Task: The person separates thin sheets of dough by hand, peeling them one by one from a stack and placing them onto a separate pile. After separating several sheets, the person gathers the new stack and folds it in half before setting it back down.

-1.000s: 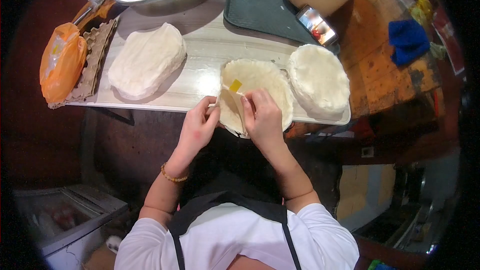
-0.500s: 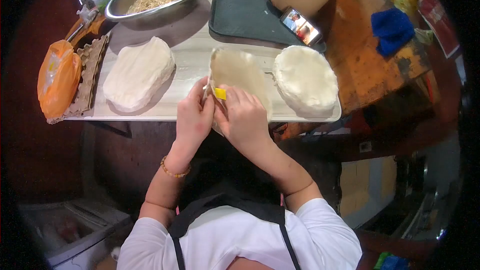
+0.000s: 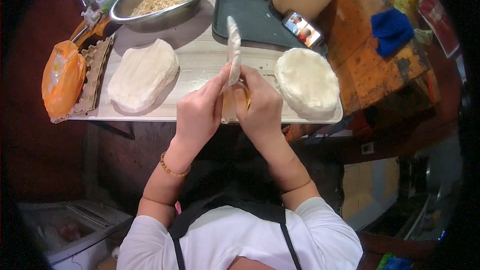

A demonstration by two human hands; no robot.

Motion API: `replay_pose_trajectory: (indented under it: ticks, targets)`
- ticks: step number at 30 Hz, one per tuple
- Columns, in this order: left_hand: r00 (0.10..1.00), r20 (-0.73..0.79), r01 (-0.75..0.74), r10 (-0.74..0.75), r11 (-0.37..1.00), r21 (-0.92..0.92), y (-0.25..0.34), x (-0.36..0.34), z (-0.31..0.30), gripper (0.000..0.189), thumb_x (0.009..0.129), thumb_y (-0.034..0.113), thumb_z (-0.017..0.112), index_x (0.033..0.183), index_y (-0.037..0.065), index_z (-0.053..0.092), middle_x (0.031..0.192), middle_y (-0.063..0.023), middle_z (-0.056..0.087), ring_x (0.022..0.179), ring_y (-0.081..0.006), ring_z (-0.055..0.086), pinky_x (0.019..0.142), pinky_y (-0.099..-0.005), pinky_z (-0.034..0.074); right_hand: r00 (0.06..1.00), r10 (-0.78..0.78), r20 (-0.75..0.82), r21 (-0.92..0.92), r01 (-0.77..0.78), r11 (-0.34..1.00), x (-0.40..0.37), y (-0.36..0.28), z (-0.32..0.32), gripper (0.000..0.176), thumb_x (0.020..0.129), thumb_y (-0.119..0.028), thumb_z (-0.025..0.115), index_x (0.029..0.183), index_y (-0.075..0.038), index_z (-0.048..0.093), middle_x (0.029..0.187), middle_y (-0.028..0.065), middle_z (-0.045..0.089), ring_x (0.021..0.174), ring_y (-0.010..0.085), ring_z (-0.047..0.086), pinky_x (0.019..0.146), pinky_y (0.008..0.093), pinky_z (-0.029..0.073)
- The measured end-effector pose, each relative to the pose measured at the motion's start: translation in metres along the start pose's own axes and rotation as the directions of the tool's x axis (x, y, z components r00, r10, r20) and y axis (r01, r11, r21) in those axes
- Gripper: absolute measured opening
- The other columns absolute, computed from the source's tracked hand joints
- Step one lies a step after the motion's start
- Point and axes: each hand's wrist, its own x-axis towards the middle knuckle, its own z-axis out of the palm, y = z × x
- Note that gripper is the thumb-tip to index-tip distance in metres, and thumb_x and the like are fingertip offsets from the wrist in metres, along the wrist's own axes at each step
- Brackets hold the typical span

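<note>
Centrally, the left hand [image 3: 198, 112] and right hand [image 3: 263, 101] pinch a pale sheet [image 3: 233, 52], probably dough, edge-on above the table's [image 3: 197, 52] front edge. Room separates it from the left stack [image 3: 144, 76] and the right stack [image 3: 307, 80]. Both forearms slant inward, fingers pointing away from the body.

Head-worn view, forward and down (near)
</note>
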Motion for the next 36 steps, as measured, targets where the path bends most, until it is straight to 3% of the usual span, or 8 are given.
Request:
replay_pose_trajectory:
  ticks: [3, 5, 17, 18, 20, 30, 32, 36]
  targets:
    - [0.991, 0.092, 0.095, -0.095, 0.996, 0.006, 0.001, 0.003, 0.001, 0.058, 0.080, -0.006, 0.059, 0.136, 0.010, 0.053, 0.097, -0.0165, 0.070, 0.069, -0.0335, 0.066, 0.063, -0.0392, 0.053, 0.999, 0.012, 0.040, -0.068, -0.009, 0.998, -0.002, 0.010, -0.005, 0.018, 0.080, -0.006, 0.062, 0.098, -0.005, 0.060, 0.074, 0.0131, 0.064, 0.069, 0.0340, 0.064, 0.066, 0.0440, 0.050]
    - [0.985, -0.012, 0.168, -0.171, 0.976, -0.139, -0.002, 0.001, 0.009, 0.057, 0.082, -0.008, 0.053, 0.137, 0.008, 0.052, 0.105, -0.0194, 0.070, 0.059, -0.0276, 0.060, 0.060, -0.0306, 0.049, 0.999, 0.019, 0.032, -0.073, -0.016, 0.997, -0.003, 0.014, -0.005, 0.018, 0.079, -0.005, 0.062, 0.098, -0.005, 0.060, 0.075, 0.0133, 0.064, 0.070, 0.0336, 0.064, 0.066, 0.0438, 0.050]
    - [0.901, -0.008, 0.432, -0.434, 0.897, -0.091, -0.031, -0.018, -0.004, 0.055, 0.085, -0.006, 0.046, 0.138, 0.007, 0.050, 0.115, -0.0159, 0.069, 0.076, -0.0156, 0.066, 0.073, -0.0283, 0.051, 0.999, 0.050, 0.004, -0.069, -0.049, 0.996, -0.016, 0.043, 0.014, 0.023, 0.079, -0.001, 0.062, 0.101, -0.007, 0.062, 0.077, 0.0144, 0.065, 0.072, 0.0335, 0.064, 0.066, 0.0430, 0.050]
    - [0.901, -0.009, 0.432, -0.435, 0.897, -0.092, -0.034, -0.018, -0.006, 0.055, 0.085, -0.006, 0.046, 0.138, 0.007, 0.050, 0.115, -0.0159, 0.069, 0.076, -0.0156, 0.066, 0.073, -0.0283, 0.051, 0.998, 0.057, -0.008, -0.066, -0.058, 0.996, -0.017, 0.045, 0.015, 0.023, 0.079, -0.001, 0.062, 0.101, -0.007, 0.062, 0.077, 0.0146, 0.065, 0.072, 0.0340, 0.064, 0.065, 0.0433, 0.050]
    - [0.919, -0.067, 0.387, -0.389, 0.921, -0.038, -0.042, -0.019, -0.008, 0.058, 0.082, -0.007, 0.044, 0.139, 0.007, 0.048, 0.109, -0.0170, 0.070, 0.079, -0.0313, 0.070, 0.072, -0.0356, 0.053, 0.997, 0.063, -0.036, -0.069, -0.065, 0.996, -0.015, 0.050, 0.013, 0.022, 0.081, -0.001, 0.061, 0.102, -0.008, 0.062, 0.078, 0.0152, 0.066, 0.072, 0.0347, 0.065, 0.065, 0.0438, 0.050]
    - [0.875, -0.085, 0.465, -0.477, 0.876, -0.132, -0.066, -0.037, -0.006, 0.055, 0.083, -0.007, 0.044, 0.135, 0.007, 0.054, 0.097, -0.0201, 0.071, 0.073, -0.0285, 0.069, 0.070, -0.0346, 0.052, 0.968, 0.249, 0.017, 0.005, -0.250, 0.968, -0.025, 0.075, 0.000, 0.014, 0.089, -0.007, 0.057, 0.102, -0.006, 0.063, 0.081, 0.0196, 0.066, 0.075, 0.0391, 0.065, 0.065, 0.0442, 0.050]
    - [0.820, 0.191, 0.553, -0.539, 0.833, -0.025, -0.064, -0.037, -0.015, 0.050, 0.083, -0.007, 0.048, 0.130, 0.008, 0.060, 0.080, -0.0196, 0.066, 0.062, -0.0275, 0.062, 0.064, -0.0341, 0.050, 0.939, 0.328, 0.100, 0.001, -0.330, 0.944, -0.027, 0.083, -0.003, 0.016, 0.089, -0.008, 0.060, 0.103, -0.004, 0.064, 0.085, 0.0206, 0.067, 0.078, 0.0365, 0.066, 0.068, 0.0408, 0.050]
    - [0.870, 0.291, 0.442, -0.399, 0.892, -0.097, -0.049, -0.040, -0.014, 0.046, 0.082, -0.006, 0.051, 0.125, 0.008, 0.064, 0.072, -0.0196, 0.058, 0.056, -0.0270, 0.054, 0.060, -0.0339, 0.047, 0.884, 0.402, 0.241, 0.109, -0.436, 0.893, -0.019, 0.075, -0.004, 0.024, 0.086, -0.014, 0.068, 0.106, 0.000, 0.065, 0.087, 0.0235, 0.066, 0.080, 0.0333, 0.067, 0.071, 0.0367, 0.050]
